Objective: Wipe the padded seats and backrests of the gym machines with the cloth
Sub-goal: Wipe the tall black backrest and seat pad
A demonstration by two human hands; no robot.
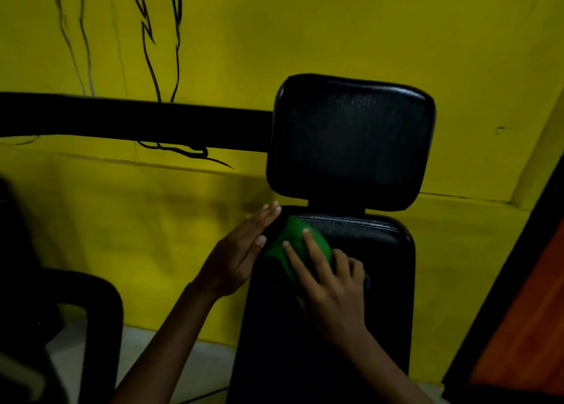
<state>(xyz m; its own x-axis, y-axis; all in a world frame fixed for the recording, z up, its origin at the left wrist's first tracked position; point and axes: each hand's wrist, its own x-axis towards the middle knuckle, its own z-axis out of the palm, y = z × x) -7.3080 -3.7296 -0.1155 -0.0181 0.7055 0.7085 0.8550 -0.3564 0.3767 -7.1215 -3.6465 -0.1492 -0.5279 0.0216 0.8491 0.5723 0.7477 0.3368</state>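
Observation:
A black padded backrest [375,269] stands upright in the middle, with a separate black head pad [351,141] above it. A green cloth [290,242] lies bunched against the backrest's upper left corner. My right hand [329,284] presses flat on the cloth, fingers spread and mostly straight. My left hand [241,251] rests with straight fingers along the backrest's left edge, just left of the cloth.
A thick black machine bar [131,119] runs horizontally from the left to the head pad. A dark curved frame [100,309] stands at the lower left. A yellow wall [305,37] is close behind, and an orange panel [525,327] rises at the right.

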